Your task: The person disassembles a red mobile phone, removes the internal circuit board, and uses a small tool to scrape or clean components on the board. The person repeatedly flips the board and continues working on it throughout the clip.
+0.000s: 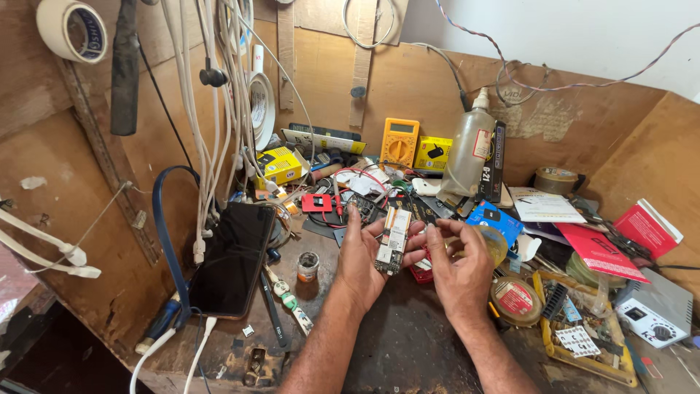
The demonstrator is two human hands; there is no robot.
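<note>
My left hand (361, 259) holds a long narrow circuit board (392, 239) upright-ish across its fingers, above the dark bench top. My right hand (459, 263) is just right of the board, its thumb and fingers pinched together near the board's upper right edge; what lies between the fingertips is too small to tell. A roll of clear yellowish tape (496, 244) sits right behind my right hand.
A dark phone (233, 259) leans at the left with white cables (211, 146) hanging over it. A yellow multimeter (399, 142), a plastic bottle (470, 149), a small red jar (308, 266), red booklets (605, 252) and a yellow parts tray (583, 343) crowd the bench.
</note>
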